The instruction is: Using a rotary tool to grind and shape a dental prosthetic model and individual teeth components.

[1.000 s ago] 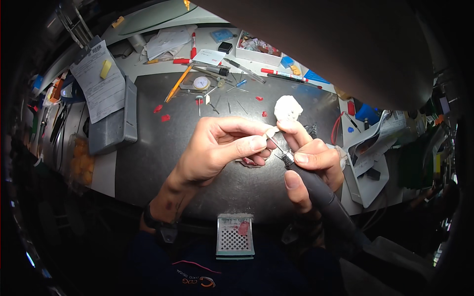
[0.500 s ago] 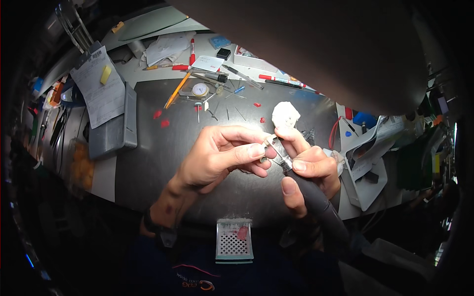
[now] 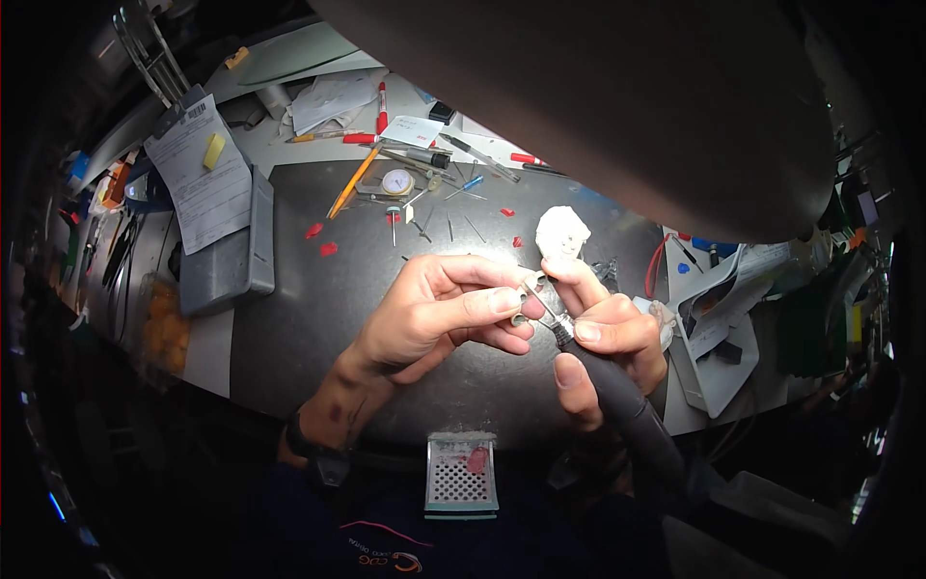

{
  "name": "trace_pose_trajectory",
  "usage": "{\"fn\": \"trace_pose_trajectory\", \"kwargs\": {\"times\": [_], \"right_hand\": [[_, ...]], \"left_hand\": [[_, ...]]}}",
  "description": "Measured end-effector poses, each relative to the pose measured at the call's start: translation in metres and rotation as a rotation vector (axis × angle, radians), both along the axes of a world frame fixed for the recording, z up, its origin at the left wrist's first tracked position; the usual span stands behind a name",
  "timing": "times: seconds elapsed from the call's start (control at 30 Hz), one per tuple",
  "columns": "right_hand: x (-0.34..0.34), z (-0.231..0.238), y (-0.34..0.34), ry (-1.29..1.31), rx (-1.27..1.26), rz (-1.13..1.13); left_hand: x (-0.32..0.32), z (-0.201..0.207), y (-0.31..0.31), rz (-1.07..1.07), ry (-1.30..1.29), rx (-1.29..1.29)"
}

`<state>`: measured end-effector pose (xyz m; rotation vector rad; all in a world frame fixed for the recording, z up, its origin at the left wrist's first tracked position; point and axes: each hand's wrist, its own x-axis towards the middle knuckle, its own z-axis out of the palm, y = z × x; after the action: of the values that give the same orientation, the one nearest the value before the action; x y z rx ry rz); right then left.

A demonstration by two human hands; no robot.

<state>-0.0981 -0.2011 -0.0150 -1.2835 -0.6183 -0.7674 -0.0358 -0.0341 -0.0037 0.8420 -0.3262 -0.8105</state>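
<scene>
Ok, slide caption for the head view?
Right hand aims a dark rotary handpiece at a small pale piece pinched by the left hand.

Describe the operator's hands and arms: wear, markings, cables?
Both hands, left hand and right hand, are ungloved. A dark band circles the left wrist; a small mark shows on that forearm. Sleeves and right wrist: too shadowed to detail. No cables visible on either hand.

Room to pass lies over the dark table (image 3: pixel 299 333), between the left hand (image 3: pixel 415 314) and a gray box (image 3: pixel 227 275). Just beyond the right hand (image 3: pixel 617 328), a white lump (image 3: pixel 561 230) obstructs; farther off, loose tools (image 3: pixel 472 181). A large dark shape (image 3: pixel 617 106) overhangs the upper right.
</scene>
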Motion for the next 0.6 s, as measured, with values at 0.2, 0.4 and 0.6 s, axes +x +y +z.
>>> {"fn": "trace_pose_trajectory", "kwargs": {"times": [0.2, 0.4, 0.6], "right_hand": [[0.0002, -0.0009, -0.0011, 0.001, -0.061, -0.007], [0.0012, 0.0, 0.002, -0.003, 0.003, -0.033], [-0.001, 0.0006, -0.0007, -0.006, -0.064, -0.041]], "left_hand": [[0.0009, -0.0027, 0.0022, -0.02, 0.049, -0.046], [-0.0001, -0.0037, -0.0004, -0.011, 0.103, -0.062], [-0.0009, -0.0058, 0.0007, -0.014, 0.118, -0.064]]}}
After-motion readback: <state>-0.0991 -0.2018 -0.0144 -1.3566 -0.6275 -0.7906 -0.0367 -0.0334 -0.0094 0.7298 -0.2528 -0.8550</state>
